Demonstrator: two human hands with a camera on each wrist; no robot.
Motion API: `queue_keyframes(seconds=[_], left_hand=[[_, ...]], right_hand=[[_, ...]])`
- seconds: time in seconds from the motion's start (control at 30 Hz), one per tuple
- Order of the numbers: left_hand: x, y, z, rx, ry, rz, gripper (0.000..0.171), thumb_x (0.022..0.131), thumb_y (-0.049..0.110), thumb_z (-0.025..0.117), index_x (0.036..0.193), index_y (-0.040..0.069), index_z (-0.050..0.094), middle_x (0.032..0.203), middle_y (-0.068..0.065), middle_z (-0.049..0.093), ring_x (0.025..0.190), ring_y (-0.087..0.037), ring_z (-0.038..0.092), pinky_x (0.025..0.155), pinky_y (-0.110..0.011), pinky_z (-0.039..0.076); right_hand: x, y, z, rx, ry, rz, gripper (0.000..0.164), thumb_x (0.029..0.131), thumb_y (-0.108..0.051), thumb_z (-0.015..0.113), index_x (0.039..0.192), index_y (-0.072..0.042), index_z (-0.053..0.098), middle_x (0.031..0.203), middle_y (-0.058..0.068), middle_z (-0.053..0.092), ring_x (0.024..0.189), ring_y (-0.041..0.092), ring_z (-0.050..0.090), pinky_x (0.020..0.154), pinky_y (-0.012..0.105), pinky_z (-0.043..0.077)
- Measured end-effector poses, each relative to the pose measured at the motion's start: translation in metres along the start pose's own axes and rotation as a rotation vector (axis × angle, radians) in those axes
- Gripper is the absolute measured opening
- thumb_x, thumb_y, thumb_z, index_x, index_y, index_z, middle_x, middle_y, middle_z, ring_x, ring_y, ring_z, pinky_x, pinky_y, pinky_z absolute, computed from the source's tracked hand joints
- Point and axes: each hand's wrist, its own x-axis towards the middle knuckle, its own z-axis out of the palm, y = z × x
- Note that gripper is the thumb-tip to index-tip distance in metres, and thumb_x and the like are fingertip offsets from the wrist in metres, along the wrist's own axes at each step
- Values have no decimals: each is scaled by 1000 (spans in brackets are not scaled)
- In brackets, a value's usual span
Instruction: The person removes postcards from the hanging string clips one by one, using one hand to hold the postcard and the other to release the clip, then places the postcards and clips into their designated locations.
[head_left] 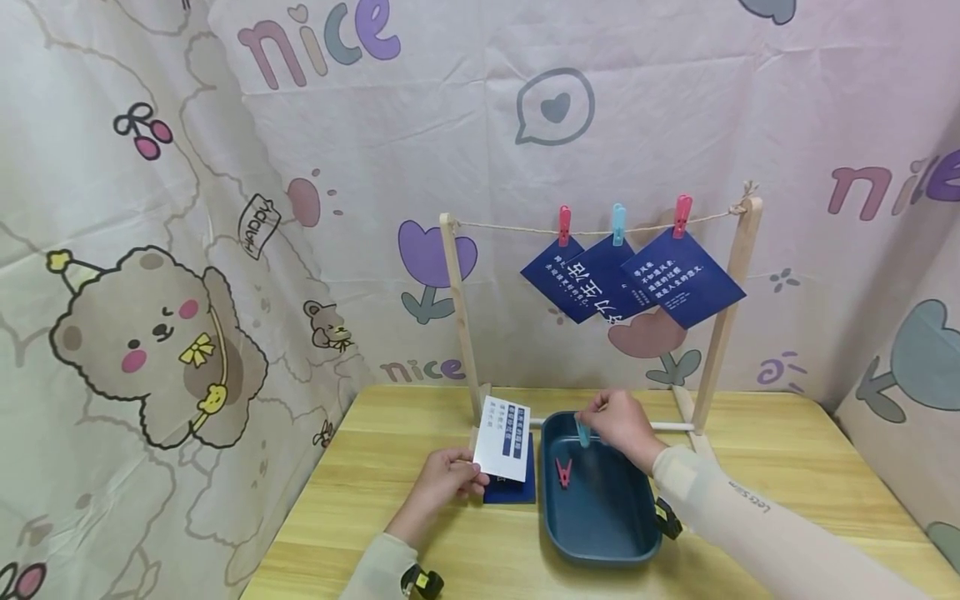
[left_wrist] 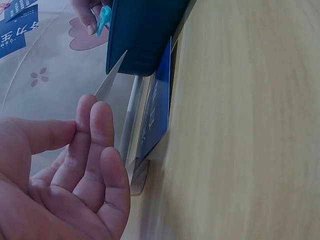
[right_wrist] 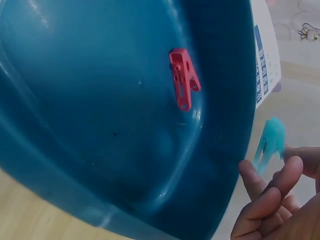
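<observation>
My left hand (head_left: 447,481) pinches a white card (head_left: 501,437) with blue printed text by its lower left edge, thumb against fingers. Below it a blue card (head_left: 510,492) lies on the table, partly covered by the white one in the head view. My right hand (head_left: 621,425) pinches a light blue clothespin (right_wrist: 270,141) between thumb and fingers, over the far end of a dark blue tray (head_left: 600,550). Inside that tray lies a pink clothespin (right_wrist: 183,79).
Behind the tray stands a wooden frame (head_left: 722,333) with a string (head_left: 510,228) across its top. Three blue cards (head_left: 684,279) hang from it by two pink clothespins (head_left: 682,217) and one light blue clothespin (head_left: 618,223). A printed cloth (head_left: 360,167) backs the wooden table (head_left: 322,533).
</observation>
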Motion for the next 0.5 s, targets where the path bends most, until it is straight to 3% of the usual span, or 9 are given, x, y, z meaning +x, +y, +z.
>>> queue_keyframes(seconds=[0.5], left_hand=[[-6, -4, 3, 15, -23, -30, 22, 102, 7, 68, 119, -6, 66, 91, -13, 83, 67, -10, 73, 59, -24, 47]], right_hand=[[-3, 6, 10, -93, -49, 22, 23, 96, -22, 84, 81, -10, 71, 67, 4, 62, 56, 20, 60, 53, 32, 50]])
